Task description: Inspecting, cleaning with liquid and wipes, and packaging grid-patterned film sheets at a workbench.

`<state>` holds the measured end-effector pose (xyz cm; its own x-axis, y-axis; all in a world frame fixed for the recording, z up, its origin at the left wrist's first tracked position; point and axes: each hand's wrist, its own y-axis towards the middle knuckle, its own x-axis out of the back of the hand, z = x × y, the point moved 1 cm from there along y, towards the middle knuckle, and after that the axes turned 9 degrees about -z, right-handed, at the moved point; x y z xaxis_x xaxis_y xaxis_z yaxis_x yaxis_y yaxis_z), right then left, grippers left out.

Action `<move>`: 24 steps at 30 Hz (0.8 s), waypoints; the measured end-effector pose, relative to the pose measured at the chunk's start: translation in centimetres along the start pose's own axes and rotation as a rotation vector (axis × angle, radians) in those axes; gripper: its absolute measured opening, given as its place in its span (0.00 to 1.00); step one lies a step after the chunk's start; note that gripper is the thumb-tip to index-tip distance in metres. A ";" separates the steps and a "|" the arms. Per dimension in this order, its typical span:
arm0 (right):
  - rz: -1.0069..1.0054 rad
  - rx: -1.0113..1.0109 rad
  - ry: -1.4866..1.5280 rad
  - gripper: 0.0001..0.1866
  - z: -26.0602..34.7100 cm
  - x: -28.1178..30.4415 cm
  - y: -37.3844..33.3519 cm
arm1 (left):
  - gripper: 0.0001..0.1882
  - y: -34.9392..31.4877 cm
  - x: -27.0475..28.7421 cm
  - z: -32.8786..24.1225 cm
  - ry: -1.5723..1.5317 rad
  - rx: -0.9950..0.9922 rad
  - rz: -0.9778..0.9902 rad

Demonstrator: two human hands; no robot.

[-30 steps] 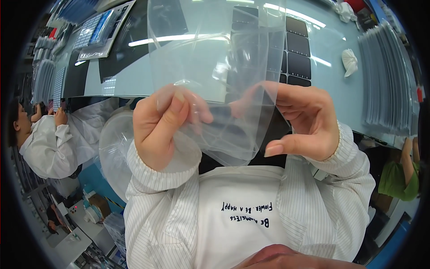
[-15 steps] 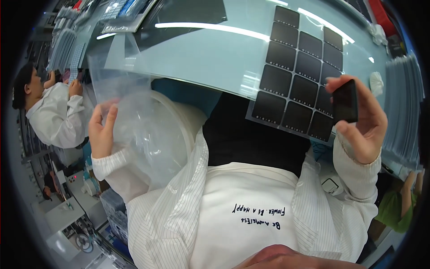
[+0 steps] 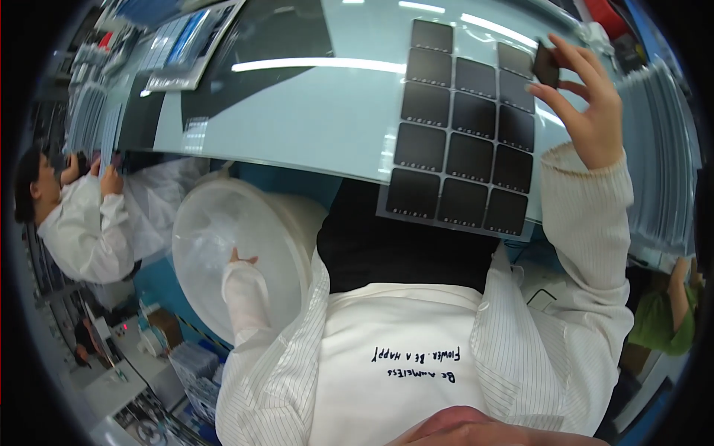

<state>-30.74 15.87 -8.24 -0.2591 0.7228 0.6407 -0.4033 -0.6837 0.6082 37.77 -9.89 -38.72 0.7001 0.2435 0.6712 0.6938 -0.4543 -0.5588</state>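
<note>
Between the thumb and fingers of my right hand (image 3: 587, 111), a small dark square panel (image 3: 547, 67) is held nearly edge-on, above the far right of a panel sheet. That clear sheet (image 3: 385, 202) bears rows of black square panels (image 3: 468, 157) and overhangs the table's near edge above my lap. On the left, my left hand (image 3: 244, 259) is down inside a big white round bin (image 3: 286, 223), its visible fingers apart and most of the hand hidden. Crumpled clear film (image 3: 208, 238) lies in the bin near it.
A pale glass-topped table (image 3: 297, 111) stretches across the front. Tall stacks of clear sheets (image 3: 654, 163) stand along the right. Packaged sheets (image 3: 190, 48) lie at the back left. A co-worker in white (image 3: 82, 223) sits at left; a green sleeve (image 3: 666, 320) shows at right.
My left hand has gone down into the bin, and the clear film is no longer raised at it. My right hand has moved away from me with the dark panel, turning it edge-on.
</note>
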 end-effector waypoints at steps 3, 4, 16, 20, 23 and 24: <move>0.070 -0.076 0.084 0.28 -1.6 -1.4 1.2 | 0.22 -1.1 1.6 0.4 -0.013 -0.079 0.058; 0.072 -0.051 0.117 0.28 -2.4 -2.5 1.3 | 0.20 -1.8 1.7 0.1 -0.024 -0.100 0.071; 0.123 0.020 -0.055 0.15 -3.1 -6.4 2.2 | 0.15 -30.6 1.2 -15.3 0.342 -1.050 0.599; 0.102 0.036 -0.109 0.14 -3.4 -6.7 2.2 | 0.16 -40.1 -3.3 -12.4 0.546 -1.153 1.191; 0.091 0.047 -0.090 0.13 -3.2 -7.1 2.5 | 0.19 -43.1 -4.6 -10.5 0.515 -1.054 1.449; 0.092 0.040 -0.068 0.12 -3.1 -7.2 2.5 | 0.20 -43.4 -5.0 -9.7 0.470 -1.022 1.464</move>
<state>-32.62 9.22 -12.78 -0.2325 0.6495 0.7240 -0.3452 -0.7510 0.5628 2.53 0.28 -13.11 0.3515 -0.9251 0.1439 -0.8378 -0.3794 -0.3926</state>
